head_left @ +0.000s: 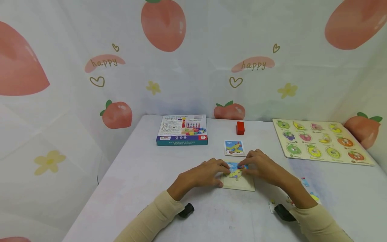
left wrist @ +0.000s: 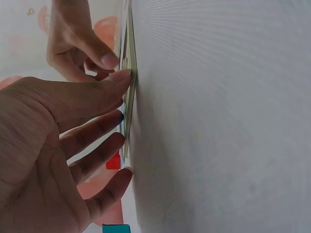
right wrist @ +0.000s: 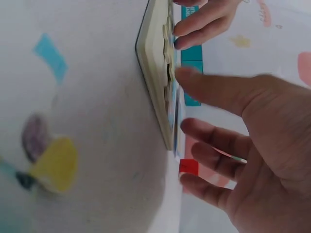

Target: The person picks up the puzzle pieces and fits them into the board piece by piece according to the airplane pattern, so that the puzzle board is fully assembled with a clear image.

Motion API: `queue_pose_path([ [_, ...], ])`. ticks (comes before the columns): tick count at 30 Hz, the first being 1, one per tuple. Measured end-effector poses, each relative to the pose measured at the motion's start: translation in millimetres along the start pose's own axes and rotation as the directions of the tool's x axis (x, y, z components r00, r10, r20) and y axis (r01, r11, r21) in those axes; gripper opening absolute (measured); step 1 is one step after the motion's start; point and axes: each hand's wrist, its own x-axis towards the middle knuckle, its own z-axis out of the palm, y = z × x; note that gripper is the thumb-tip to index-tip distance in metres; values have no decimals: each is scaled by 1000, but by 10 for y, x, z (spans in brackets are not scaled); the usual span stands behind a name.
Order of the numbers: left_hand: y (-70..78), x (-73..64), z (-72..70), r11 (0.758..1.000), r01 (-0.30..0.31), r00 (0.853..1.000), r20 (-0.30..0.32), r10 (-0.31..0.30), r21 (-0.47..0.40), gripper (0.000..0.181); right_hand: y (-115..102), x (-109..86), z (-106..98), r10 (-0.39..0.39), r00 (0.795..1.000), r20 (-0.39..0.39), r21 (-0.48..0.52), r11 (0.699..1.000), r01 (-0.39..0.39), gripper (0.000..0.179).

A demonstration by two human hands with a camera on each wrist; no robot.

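A small pale wooden puzzle board lies on the table, its upper part covered by interlocking pieces in blue and yellow. My left hand is at the board's left side, thumb near the front edge and fingertips on the pieces. From the right, my right hand reaches over the pieces, its thumb touching them in the right wrist view. The other right fingers are spread loosely, and I see no piece held between them. Just behind the board lies a square picture of a yellow plane.
Loose puzzle pieces lie to the right, partly under my right forearm. A boxed bead set stands at the back left, a red block at the back, and a fruit peg board at the back right.
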Motion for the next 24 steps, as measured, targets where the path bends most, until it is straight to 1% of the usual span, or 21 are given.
queue_pose_path([
  [4, 12, -12, -12, 1000, 7, 1000, 5, -6, -5, 52, -18, 6, 9, -19, 999, 48, 16, 1000, 18, 30],
  [7, 21, -21, -19, 1000, 7, 1000, 4, -7, -2, 52, -34, 9, 23, -26, 998, 62, 4, 1000, 26, 31],
  [15, 40, -24, -25, 1000, 21, 1000, 7, -21, 9, 52, -58, 4, 36, -58, 997, 42, 1, 998, 58, 25],
  [21, 64, -30, -35, 1000, 21, 1000, 10, -21, 8, 52, -64, -5, 41, -103, 994, 30, -28, 994, 104, 20],
  [24, 67, -32, -36, 1000, 21, 1000, 9, -21, 7, 52, -73, -5, 46, -103, 994, 33, -42, 994, 104, 20],
])
